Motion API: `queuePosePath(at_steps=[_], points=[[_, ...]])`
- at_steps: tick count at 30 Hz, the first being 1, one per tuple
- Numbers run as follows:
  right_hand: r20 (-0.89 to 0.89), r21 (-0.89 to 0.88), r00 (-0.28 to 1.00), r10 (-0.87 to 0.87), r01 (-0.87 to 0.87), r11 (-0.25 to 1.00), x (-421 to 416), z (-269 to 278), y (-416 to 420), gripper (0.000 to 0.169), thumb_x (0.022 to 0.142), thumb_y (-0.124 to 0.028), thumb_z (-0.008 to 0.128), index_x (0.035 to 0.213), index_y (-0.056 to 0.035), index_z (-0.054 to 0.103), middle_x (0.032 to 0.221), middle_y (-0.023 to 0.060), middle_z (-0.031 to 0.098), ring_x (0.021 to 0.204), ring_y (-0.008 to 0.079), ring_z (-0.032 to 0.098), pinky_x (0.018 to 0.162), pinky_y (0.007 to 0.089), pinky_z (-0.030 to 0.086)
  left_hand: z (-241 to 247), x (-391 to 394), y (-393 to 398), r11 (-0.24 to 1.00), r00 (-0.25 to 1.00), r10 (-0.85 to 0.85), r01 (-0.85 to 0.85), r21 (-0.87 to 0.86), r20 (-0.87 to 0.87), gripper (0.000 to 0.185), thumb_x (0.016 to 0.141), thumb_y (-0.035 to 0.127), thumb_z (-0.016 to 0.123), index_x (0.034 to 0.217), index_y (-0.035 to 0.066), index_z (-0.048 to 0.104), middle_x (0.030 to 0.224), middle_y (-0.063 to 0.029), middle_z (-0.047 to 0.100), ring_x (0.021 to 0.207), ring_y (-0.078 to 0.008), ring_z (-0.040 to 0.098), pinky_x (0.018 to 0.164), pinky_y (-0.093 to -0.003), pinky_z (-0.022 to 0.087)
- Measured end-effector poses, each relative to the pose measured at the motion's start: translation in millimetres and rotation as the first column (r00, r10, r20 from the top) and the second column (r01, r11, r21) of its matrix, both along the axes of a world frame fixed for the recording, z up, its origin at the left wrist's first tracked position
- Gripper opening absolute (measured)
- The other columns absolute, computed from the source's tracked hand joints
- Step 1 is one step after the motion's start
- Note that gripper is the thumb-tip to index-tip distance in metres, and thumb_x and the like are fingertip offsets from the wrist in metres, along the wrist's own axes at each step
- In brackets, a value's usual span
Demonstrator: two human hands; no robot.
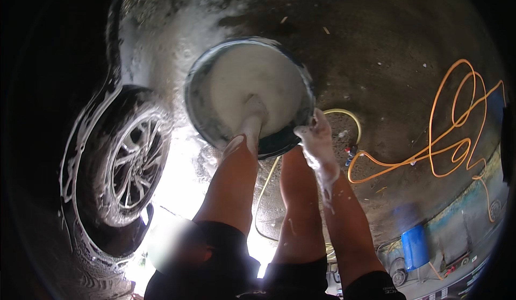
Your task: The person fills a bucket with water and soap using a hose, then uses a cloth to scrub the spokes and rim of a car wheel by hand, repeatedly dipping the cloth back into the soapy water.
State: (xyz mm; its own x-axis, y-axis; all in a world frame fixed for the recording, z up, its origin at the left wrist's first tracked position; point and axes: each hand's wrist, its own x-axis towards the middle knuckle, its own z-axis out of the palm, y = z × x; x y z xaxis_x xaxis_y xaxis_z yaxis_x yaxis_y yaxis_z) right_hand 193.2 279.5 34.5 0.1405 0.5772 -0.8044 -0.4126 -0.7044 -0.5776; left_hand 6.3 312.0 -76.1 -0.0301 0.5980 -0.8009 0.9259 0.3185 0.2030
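Observation:
A dark round bucket (282, 141) of cloudy, foamy liquid stands or hangs before me; which of the two I cannot tell. My left hand (255, 108) dips into the liquid, its fingers hidden below the surface. Suds cover my right hand (319, 133), which is at the bucket's right rim with fingers against the outer edge. How firmly it grips cannot be made out. To the left is a car wheel (139, 165) with a multi-spoke alloy rim, streaked with foam, under a dark, soapy car body (90, 110).
An orange hose (433, 139) lies in loops on the wet ground at the right, joined near a red and blue fitting (350, 155) to a yellowish hose (356, 122). A blue barrel (414, 247) is by the wall at lower right. Bright glare covers the ground beside the wheel.

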Motion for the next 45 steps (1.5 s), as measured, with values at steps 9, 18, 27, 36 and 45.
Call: queuePosePath(at_steps=[9, 18, 27, 36, 45], points=[[0.054, -0.074, 0.948, -0.314, 0.317, 0.946, 125.1, 12.7, 75.6, 0.04, 0.082, 0.003, 0.064, 0.121, 0.0001, 0.059, 0.099, 0.0085, 0.065, 0.083, 0.017, 0.063, 0.072, 0.0316, 0.056, 124.8, 210.4, 180.6, 0.669, 0.703, -0.701, 0.588, 0.455, 0.12, 0.024, 0.086, 0.008, 0.062, 0.108, 0.006, 0.068, 0.107, -0.0145, 0.07, 0.095, -0.032, 0.069, 0.081, -0.0423, 0.057], [0.647, 0.539, 0.759, 0.074, -0.525, 0.659, 276.3, 115.2, 162.1, 0.053, 0.087, -0.01, 0.078, 0.137, -0.0023, 0.061, 0.144, 0.0126, 0.055, 0.132, 0.0236, 0.056, 0.112, 0.0397, 0.044, 282.7, 259.8, 228.9, 0.446, 0.123, -0.895, 0.277, 0.851, 0.429, 0.015, 0.088, -0.002, 0.064, 0.101, 0.006, 0.061, 0.09, -0.0069, 0.063, 0.081, -0.0251, 0.065, 0.076, -0.0349, 0.058], [0.467, 0.643, 0.884, -0.042, -0.306, 0.702, 226.4, 199.6, 186.3, 0.04, 0.094, -0.008, 0.071, 0.131, 0.0029, 0.059, 0.127, 0.015, 0.065, 0.114, 0.0233, 0.066, 0.104, 0.0364, 0.054, 305.2, 158.6, 356.5, 0.755, 0.773, -0.573, 0.368, 0.542, 0.273, 0.037, 0.102, 0.024, 0.055, 0.136, 0.012, 0.063, 0.122, -0.0212, 0.068, 0.099, -0.0285, 0.073, 0.085, -0.0349, 0.061], [0.749, 0.552, 0.649, 0.134, -0.723, 0.416, -29.5, 220.5, 266.3, 0.036, 0.098, -0.014, 0.064, 0.132, -0.0051, 0.06, 0.098, 0.0134, 0.066, 0.087, 0.0312, 0.066, 0.076, 0.0425, 0.056, 229.3, 32.8, 368.9, 0.905, 0.938, -0.311, 0.243, 0.349, 0.155, 0.034, 0.098, 0.028, 0.059, 0.127, 0.013, 0.067, 0.117, -0.0181, 0.069, 0.096, -0.0272, 0.074, 0.083, -0.0364, 0.061], [0.775, 0.246, 0.596, 0.213, -0.593, 0.766, 8.7, 165.7, 154.7, 0.05, 0.09, -0.026, 0.079, 0.133, -0.0096, 0.061, 0.113, 0.0154, 0.072, 0.099, 0.0268, 0.072, 0.081, 0.0385, 0.06, 277.2, -34.9, 545.6, 0.473, 0.574, -0.717, 0.817, 0.329, -0.395, 0.031, 0.094, 0.032, 0.063, 0.118, 0.013, 0.071, 0.111, -0.015, 0.071, 0.093, -0.0258, 0.074, 0.081, -0.038, 0.061]])
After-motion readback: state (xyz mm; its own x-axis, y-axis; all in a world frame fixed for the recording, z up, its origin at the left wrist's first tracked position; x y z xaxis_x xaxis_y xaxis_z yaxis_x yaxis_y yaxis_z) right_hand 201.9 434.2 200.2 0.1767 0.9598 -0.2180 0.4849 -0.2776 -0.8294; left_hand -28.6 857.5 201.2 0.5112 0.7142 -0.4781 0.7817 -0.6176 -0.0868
